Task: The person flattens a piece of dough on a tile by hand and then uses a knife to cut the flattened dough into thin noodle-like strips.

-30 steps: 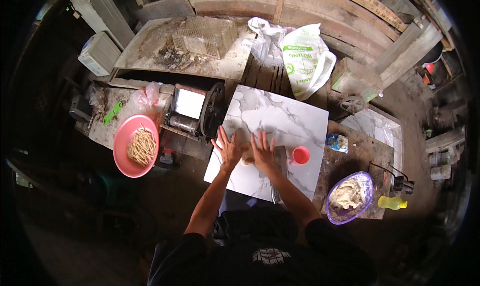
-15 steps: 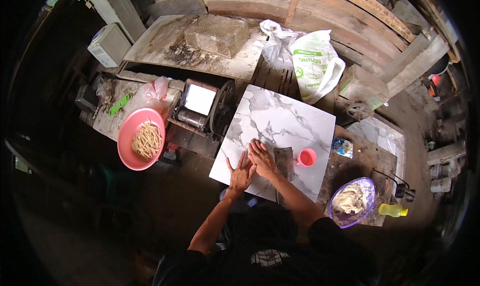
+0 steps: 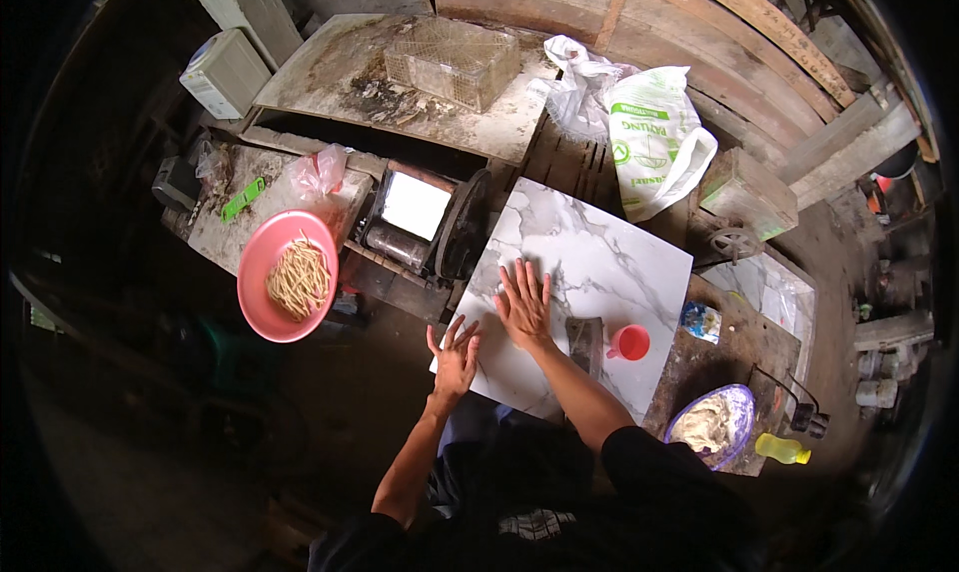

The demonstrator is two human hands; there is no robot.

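My right hand (image 3: 525, 310) lies flat with fingers spread on the white marble-patterned slab (image 3: 599, 242). At the slab's left edge is my left hand (image 3: 456, 358), fingers apart and slightly bent, with nothing visible in it. Whether anything lies beneath either palm is hidden. Just right of my right forearm rests a flat dark metal blade or scraper (image 3: 585, 342), partly covered by that arm. A pink cup (image 3: 630, 342) stands beside it on the slab.
Left of the slab stand a hand-cranked roller machine (image 3: 415, 217) and a pink basin (image 3: 254, 307) of thin dough sticks. At right are a purple-rimmed bowl (image 3: 742, 427) of dough, a yellow bottle (image 3: 783, 449) and a blue-white packet (image 3: 701, 321). A white sack (image 3: 654, 142) lies behind.
My hands, touching each other on the slab before, have come apart. The left moved left to the slab's edge; the right spread flat. The whole view has shifted slightly.
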